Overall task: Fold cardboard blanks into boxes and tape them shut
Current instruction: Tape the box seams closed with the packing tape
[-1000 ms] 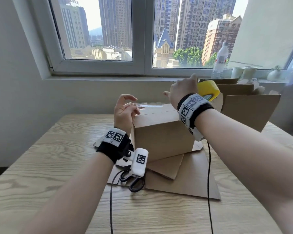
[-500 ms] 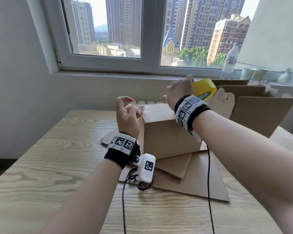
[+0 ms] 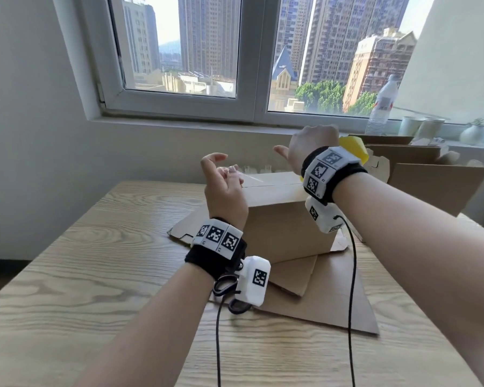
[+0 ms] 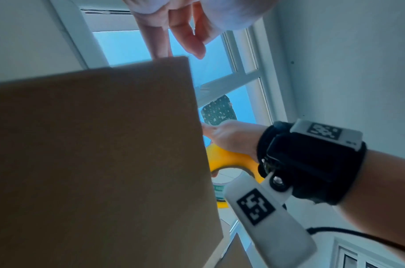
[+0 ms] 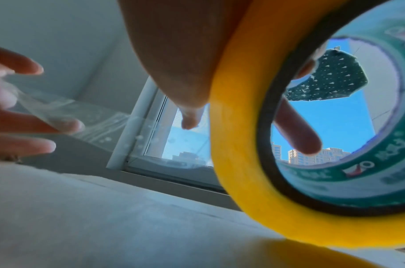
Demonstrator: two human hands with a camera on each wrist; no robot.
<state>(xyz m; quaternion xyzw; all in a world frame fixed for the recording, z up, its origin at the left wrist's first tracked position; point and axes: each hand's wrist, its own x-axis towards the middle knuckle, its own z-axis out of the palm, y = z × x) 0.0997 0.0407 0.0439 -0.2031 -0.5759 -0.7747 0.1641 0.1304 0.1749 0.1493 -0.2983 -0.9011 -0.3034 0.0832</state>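
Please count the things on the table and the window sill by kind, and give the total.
Folded box: 1
Flat cardboard blanks: at least 2
Open boxes at the right: at least 2
Tape roll: 1
Scissors: 1
Water bottle: 1
Cups: 2
Total: at least 10

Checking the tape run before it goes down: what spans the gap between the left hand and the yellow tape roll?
A clear tape strip, pinched by the left hand, stretches above the box to the tape roll; right wrist view shows it best.

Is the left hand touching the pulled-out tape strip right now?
Touching. The right wrist view shows the clear tape strip lying across the left hand's fingertips; the head view shows the left hand holding its end.
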